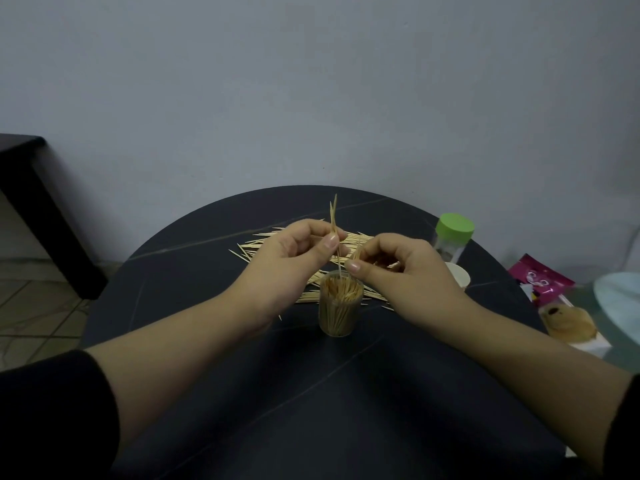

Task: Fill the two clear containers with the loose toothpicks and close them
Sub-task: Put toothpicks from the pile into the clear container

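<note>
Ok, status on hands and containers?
Left hand pinches toothpicks over open container, nearly full. Right hand curled beside rim, hold unclear. Loose pile lies behind.

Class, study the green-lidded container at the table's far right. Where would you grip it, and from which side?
The green-lidded container stands upright and round, so the grip probably goes round its clear body just below the green lid. Come from the left: a white round object sits close in front.

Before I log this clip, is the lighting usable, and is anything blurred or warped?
Head view: dim, flat, bluish light, no glare; the wide-angle lens bows the table edge; the toothpicks pinched by the left hand read clearly; the green-lidded container looks soft.
</note>
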